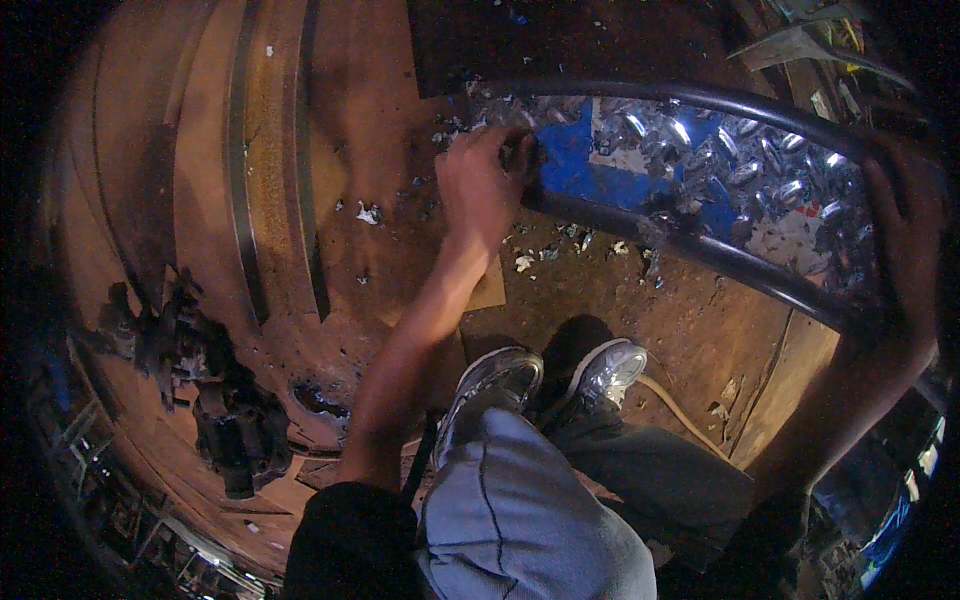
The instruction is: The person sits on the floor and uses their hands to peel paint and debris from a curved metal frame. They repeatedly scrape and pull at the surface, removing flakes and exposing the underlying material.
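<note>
Head view, dim light. The framed panel (650,185) lies at upper right, slanting across the view beyond the wearer's shoes (612,372): bright raised-tread metal with blue patches, between a dark upper rail (745,103) and a dark lower rail (735,258).

Left hand (475,180): at the panel's left end, fingers curled in toward it. Whether they close on the edge or on some small dark piece there: cannot tell.

Right hand (905,215): at the opposite end, in deep shadow, fingers extending along the frame. Grip or mere contact: cannot tell.

Pale scraps (525,262) are scattered on the brown floor (670,315) just beside the lower rail. A rusty strip (270,150) and a dark lumpy part (235,430) lie off to the left.

Step in hand, as judged: handling or steadying the panel from both ends. Any shift of it would call for firm hold at each end, both sides moved together, and fingers kept clear of possibly rough edges.
</note>
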Demonstrator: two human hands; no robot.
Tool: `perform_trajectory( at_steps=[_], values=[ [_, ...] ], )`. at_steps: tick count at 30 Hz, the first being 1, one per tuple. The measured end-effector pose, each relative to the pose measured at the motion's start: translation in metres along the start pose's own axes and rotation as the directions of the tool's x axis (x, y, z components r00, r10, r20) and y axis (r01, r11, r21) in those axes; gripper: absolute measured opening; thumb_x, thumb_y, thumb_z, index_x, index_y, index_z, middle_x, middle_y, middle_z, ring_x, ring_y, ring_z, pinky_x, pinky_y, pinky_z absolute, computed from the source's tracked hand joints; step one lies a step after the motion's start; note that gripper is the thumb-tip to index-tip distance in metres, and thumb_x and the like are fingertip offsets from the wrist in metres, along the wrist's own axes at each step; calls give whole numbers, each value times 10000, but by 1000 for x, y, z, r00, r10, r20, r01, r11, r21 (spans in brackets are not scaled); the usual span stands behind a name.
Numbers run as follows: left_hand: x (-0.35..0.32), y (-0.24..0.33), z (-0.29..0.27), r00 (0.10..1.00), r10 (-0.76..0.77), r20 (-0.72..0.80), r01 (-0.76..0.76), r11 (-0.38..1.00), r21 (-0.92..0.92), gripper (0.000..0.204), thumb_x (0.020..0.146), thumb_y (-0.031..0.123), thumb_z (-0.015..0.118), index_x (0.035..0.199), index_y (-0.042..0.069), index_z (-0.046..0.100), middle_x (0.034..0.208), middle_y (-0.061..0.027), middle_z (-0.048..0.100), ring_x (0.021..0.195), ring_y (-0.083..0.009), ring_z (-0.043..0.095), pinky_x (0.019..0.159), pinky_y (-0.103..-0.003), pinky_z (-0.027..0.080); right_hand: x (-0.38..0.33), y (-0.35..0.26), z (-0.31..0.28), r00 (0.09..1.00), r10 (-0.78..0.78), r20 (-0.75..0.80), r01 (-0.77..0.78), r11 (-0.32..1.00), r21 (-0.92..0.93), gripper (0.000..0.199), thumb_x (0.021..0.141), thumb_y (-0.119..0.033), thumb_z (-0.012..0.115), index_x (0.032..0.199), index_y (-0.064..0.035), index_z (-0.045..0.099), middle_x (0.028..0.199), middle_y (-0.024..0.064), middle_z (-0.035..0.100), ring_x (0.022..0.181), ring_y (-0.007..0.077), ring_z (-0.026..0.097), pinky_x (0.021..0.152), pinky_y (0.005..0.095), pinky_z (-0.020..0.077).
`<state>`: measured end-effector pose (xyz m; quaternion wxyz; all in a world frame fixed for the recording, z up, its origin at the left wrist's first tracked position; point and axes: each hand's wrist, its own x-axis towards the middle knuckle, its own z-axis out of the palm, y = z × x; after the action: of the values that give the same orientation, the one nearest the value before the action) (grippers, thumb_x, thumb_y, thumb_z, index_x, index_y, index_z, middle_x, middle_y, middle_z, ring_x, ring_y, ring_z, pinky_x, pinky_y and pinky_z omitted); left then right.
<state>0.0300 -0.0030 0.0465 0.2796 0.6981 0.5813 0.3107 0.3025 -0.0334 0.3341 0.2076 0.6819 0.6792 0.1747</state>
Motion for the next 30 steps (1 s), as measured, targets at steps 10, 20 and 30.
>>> perform_trajectory(
  at_steps=[10,20,30],
  values=[
    [18,9,-7,967,-15,254,-34,981,190,220,762,174,645,901,5,623,924,-194,653,945,-370,595,811,-514,448,-1,-6,-4,1000,15,4,-15,1000,27,465,873,-476,503,1164,-131,617,1131,136,610,1088,329,518,982,507,272],
    [20,6,4,976,37,214,-50,997,54,210,741,139,632,840,-45,600,856,-250,638,850,-420,609,751,-502,483,-7,18,27,992,100,-78,-98,995,25,339,908,-274,564,1172,-64,594,1210,130,574,1159,281,517,1015,377,375],
    [18,8,8,968,-65,241,80,995,-55,207,778,145,623,822,-56,596,805,-274,622,781,-425,621,691,-500,490,1,-5,-2,1000,25,1,-25,1000,19,466,876,-484,499,1154,-130,621,1176,129,600,1109,332,514,986,507,269]
  ],
)
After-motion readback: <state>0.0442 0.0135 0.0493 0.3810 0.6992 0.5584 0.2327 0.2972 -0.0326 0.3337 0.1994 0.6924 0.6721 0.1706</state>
